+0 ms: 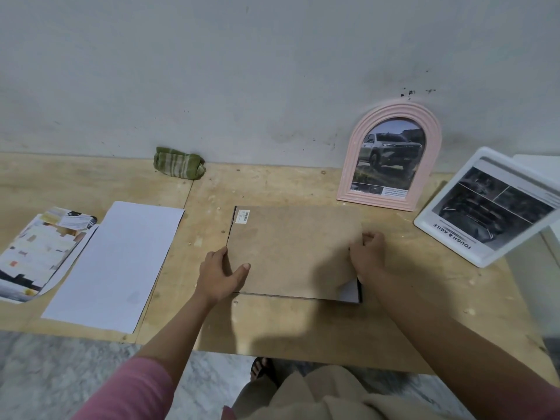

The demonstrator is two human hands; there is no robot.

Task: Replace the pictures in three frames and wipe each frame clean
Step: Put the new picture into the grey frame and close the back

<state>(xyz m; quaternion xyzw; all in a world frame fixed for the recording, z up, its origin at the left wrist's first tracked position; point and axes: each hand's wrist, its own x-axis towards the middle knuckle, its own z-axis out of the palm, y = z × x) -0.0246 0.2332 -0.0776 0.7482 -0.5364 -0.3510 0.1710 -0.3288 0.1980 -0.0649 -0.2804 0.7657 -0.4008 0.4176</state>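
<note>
Two frames look finished to us: the pink arched frame (391,156) leans on the wall with a truck picture in it, and the white frame (488,207) beside it holds a car picture. The third frame (359,291) lies face down mid-table under its backing board (291,253), so we judge fitting and wiping remain, the green cloth (178,163) lying apart by the wall. Our left hand (219,275) rests flat on the board's left edge, fingers loosely spread; our right hand (368,256) curls over the right edge, gripping it
</note>
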